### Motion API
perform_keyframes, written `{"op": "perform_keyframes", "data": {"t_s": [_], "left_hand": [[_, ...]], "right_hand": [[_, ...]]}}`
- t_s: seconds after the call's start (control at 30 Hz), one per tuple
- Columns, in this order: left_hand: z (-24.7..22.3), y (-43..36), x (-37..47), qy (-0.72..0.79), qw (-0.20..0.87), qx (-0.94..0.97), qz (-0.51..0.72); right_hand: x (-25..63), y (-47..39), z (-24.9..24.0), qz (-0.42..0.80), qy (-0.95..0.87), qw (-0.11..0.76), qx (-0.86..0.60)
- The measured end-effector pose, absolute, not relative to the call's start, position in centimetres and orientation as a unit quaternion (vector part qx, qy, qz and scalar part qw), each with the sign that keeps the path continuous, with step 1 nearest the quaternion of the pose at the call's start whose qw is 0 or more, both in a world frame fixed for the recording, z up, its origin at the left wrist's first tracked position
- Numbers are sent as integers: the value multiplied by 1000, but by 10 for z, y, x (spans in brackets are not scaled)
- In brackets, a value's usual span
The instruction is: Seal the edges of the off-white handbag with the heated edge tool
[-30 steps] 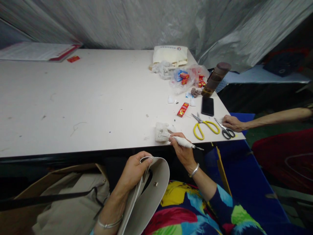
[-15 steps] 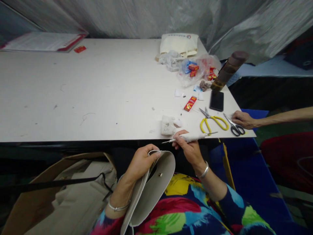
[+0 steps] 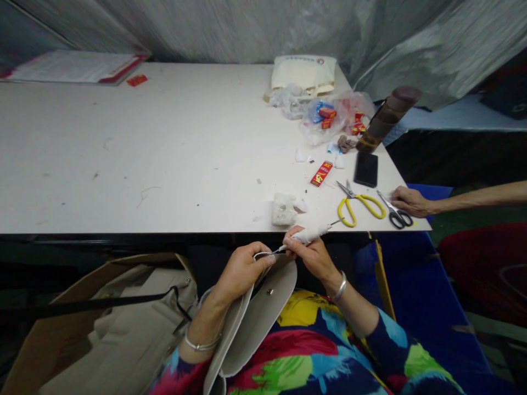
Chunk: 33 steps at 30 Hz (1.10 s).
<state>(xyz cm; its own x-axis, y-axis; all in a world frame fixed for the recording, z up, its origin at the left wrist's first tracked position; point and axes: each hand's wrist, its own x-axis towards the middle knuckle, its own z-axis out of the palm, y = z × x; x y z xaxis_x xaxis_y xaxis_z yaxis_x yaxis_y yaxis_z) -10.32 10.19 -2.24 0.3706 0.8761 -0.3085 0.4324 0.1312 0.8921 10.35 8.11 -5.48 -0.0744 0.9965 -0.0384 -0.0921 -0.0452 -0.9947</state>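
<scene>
My left hand [image 3: 242, 269] pinches the upper edge of a light grey bag [image 3: 263, 312], which stands on my lap with its flap spread and a small metal clasp showing. My right hand [image 3: 310, 255] is closed around an awl [image 3: 309, 234] whose thick handle is wrapped in white. Its thin tip points left and reaches the bag's edge beside my left fingertips; whether it pierces the material I cannot tell. A metal rod sticks out of the handle's other end. Just beyond my right hand, a worn white block [image 3: 284, 209] lies near the table's front edge.
Yellow-handled scissors [image 3: 360, 203], black-handled scissors [image 3: 399, 215], a phone [image 3: 366, 169] and a bottle [image 3: 387, 119] occupy the table's right side. Another person's hand [image 3: 411, 201] rests at the right edge. An open cardboard box [image 3: 45, 340] with grey pieces stands at my left.
My right hand has moved left and slightly down, bringing the awl's tip to the bag's edge by my left fingers. My left hand and the bag have barely moved.
</scene>
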Motion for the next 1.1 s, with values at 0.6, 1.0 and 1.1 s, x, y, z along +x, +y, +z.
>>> {"op": "perform_keyframes", "data": {"t_s": [0.6, 1.0, 1.1], "left_hand": [[-30, 97, -99, 545, 568, 576, 220], [-25, 107, -115, 560, 544, 583, 227], [-23, 111, -120, 562, 536, 589, 222]], "right_hand": [[100, 69, -64, 557, -473, 489, -477], [115, 91, -58, 327, -464, 598, -567], [119, 96, -58, 297, -496, 578, -576]]}}
